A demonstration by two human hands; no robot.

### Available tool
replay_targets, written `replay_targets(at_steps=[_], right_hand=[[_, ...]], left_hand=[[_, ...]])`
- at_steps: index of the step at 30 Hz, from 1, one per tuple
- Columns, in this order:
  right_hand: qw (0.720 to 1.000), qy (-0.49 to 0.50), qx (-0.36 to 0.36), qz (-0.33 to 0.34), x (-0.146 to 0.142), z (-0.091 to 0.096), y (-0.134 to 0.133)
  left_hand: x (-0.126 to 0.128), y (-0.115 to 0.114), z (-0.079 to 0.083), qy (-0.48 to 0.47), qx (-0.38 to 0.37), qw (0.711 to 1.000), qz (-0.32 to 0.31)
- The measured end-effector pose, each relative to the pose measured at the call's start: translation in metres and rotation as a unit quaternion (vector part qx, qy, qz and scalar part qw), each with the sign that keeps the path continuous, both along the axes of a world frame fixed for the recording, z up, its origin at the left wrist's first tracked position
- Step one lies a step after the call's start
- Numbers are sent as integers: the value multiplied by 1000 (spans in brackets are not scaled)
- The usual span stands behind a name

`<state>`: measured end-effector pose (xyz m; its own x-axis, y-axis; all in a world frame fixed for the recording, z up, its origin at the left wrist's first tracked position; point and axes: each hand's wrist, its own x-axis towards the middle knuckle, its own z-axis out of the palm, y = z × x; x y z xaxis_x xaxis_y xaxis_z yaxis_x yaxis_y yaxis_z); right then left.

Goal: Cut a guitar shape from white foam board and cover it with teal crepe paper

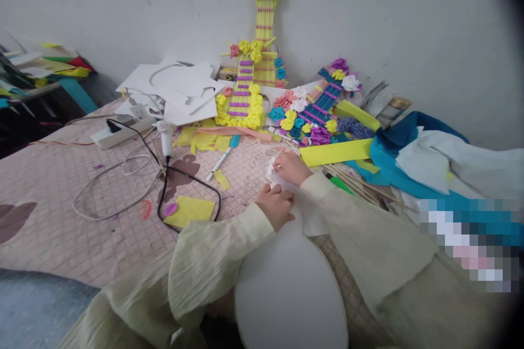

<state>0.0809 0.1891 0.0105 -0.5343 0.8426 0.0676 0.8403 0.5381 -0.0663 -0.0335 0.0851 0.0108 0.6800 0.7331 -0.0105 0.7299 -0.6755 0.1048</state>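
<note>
While the right hand (291, 169) pinched a crumpled bit of thin white paper (272, 170), its thumb and fingers drawn nearly together, I saw the left hand (276, 206) lie just below it, half curled, over the narrow end of a white board cutout (290, 294). Whether those left fingers gripped anything, I could not tell. The cutout's rounded end lay at the near edge of the quilted-patterned table (53, 185), and the crumpled paper sat beyond it, towards the far edge.

To my eye, a light pinch suited such flimsy paper, since a hard tug might have torn it; the left hand would have served best keeping the work steady. Towards the table's far right corner, by the wall, stood a clear jar (393, 112) with a brownish lid; its contents were too blurred to make out.
</note>
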Motion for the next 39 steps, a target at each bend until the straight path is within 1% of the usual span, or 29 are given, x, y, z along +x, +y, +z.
replay_targets(at_steps=[3, 6, 9, 11, 16, 18, 22, 24, 27, 32, 36, 39], right_hand=[[1000, 11, -3, -2, -2, -2, 0], [1000, 20, 4, -22, 1, -4, 6], [999, 28, 12, -34, 5, -2, 13], [999, 35, 15, -30, 7, 3, 15], [999, 32, -6, 23, 6, 10, 4], [999, 31, -16, 38, 5, 8, -2], [998, 45, -18, 37, 1, 2, -10], [997, 52, -23, 49, -2, -1, -13], [995, 58, -27, 72, -7, -4, -10], [995, 55, -16, 81, -12, -4, -1], [990, 53, -24, 127, -9, -6, -5], [989, 54, -16, 138, -10, -7, -6]], left_hand=[[0, 0, -2, 1, 8, 1000, -4], [0, 0, -3, 0, 7, 1000, -5], [0, 1, -3, 0, 2, 1000, -1], [0, 1, -2, -1, 1, 1000, -2], [-1, 1, -1, 1, 0, 1000, -3], [0, 2, -1, 2, -3, 1000, -1], [1, 2, -2, -4, -12, 1000, 4], [1, 2, -3, -13, -10, 1000, 6], [0, 2, -4, -21, -5, 1000, 3], [0, 1, -3, -20, -8, 1000, 2], [1, 0, -1, -21, -5, 1000, 15], [2, -2, 0, -15, -8, 1000, 13]])
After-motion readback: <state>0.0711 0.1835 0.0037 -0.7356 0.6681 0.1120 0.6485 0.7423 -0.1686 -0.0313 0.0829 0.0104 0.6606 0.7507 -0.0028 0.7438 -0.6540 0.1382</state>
